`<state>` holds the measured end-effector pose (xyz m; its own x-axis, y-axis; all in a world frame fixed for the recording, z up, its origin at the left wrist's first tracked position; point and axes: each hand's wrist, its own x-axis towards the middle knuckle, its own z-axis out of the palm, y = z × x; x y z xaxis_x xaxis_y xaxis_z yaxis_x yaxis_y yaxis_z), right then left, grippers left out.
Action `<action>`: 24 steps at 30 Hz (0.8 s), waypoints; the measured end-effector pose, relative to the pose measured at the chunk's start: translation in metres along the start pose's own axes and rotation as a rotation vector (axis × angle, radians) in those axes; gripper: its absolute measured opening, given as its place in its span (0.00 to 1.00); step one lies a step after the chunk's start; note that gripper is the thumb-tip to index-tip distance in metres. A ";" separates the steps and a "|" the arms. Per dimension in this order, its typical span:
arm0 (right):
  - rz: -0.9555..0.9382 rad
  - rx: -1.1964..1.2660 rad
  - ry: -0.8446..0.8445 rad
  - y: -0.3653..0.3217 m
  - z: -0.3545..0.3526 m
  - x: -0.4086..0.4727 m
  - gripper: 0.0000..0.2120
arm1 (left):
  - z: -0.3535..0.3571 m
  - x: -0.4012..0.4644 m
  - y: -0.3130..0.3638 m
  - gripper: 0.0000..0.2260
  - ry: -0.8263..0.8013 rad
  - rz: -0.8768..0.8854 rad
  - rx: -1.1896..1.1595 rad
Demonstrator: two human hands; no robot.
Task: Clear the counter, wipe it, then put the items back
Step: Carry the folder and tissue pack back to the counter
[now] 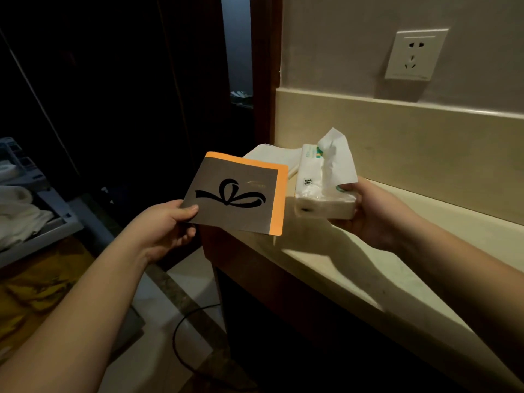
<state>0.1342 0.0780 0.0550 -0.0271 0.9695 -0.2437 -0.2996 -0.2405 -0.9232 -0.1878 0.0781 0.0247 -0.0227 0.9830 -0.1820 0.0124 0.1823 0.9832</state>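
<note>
1. Hovering over the left end of the table, a grey card with an orange border and a black bow drawing is pinched at its lower left corner by the left hand, thumb on top and fingers curled beneath.
2. Just beside it, a soft tissue pack, one sheet sticking up from its top, is gripped at its near right end by the right hand above the table.
3. A folded white cloth lies on the table's far corner behind both.
4. A wall socket sits above the backsplash.
5. White towels lie in a tray at left; a black cable curves on the floor.
</note>
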 end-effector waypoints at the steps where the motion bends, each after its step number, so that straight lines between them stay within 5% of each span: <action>1: 0.007 -0.004 0.021 0.001 -0.001 0.006 0.07 | -0.002 0.007 -0.001 0.08 -0.002 -0.015 0.012; 11: 0.033 -0.027 0.213 0.010 0.003 0.069 0.15 | -0.034 0.106 -0.010 0.12 0.009 -0.060 0.324; 18: 0.051 0.001 0.324 0.014 0.019 0.101 0.12 | -0.044 0.149 -0.017 0.36 0.095 0.189 0.743; 24: 0.041 -0.041 0.399 0.013 0.030 0.127 0.11 | -0.058 0.171 -0.023 0.41 0.005 0.263 1.104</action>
<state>0.0984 0.1989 0.0210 0.3368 0.8663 -0.3689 -0.2673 -0.2877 -0.9197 -0.2496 0.2407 -0.0277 0.1069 0.9938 0.0310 0.8921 -0.1097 0.4384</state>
